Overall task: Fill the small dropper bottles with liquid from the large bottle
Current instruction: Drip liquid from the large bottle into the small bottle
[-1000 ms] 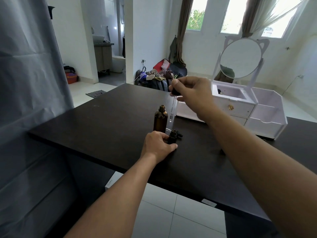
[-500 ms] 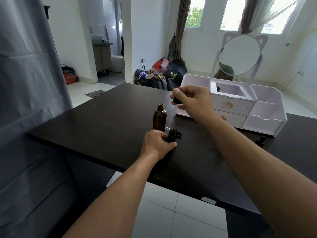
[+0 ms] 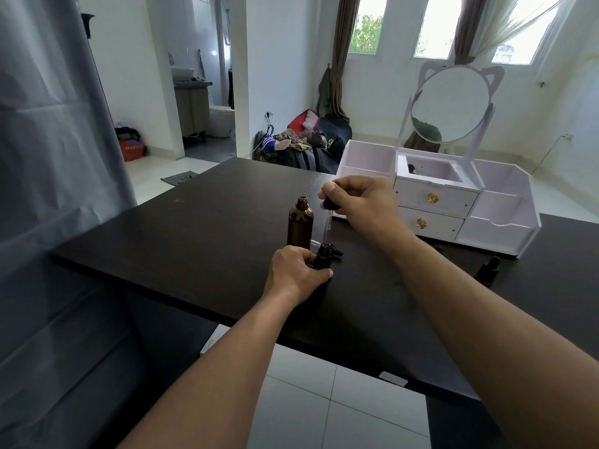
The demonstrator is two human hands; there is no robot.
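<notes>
A large amber bottle (image 3: 300, 222) stands uncapped and upright on the black table (image 3: 194, 241). Just in front of it my left hand (image 3: 296, 270) grips a small dark dropper bottle (image 3: 323, 256) that stands on the table. My right hand (image 3: 359, 202) pinches the black bulb of a glass dropper (image 3: 326, 223), whose thin tube points down with its tip just above the small bottle's mouth. Another dropper cap (image 3: 335, 252) lies behind the small bottle. A second small dark bottle (image 3: 487, 270) lies on the table at the right.
A white vanity organizer (image 3: 453, 205) with two drawers and a round cat-ear mirror (image 3: 450, 103) stands behind my right hand. A grey curtain (image 3: 48, 157) hangs at the left. The table's near edge runs across below my wrists, with tiled floor beneath.
My right hand has come down with the dropper, bringing its tip from well above the small bottle to just over its mouth. My left hand has kept its hold on the small bottle.
</notes>
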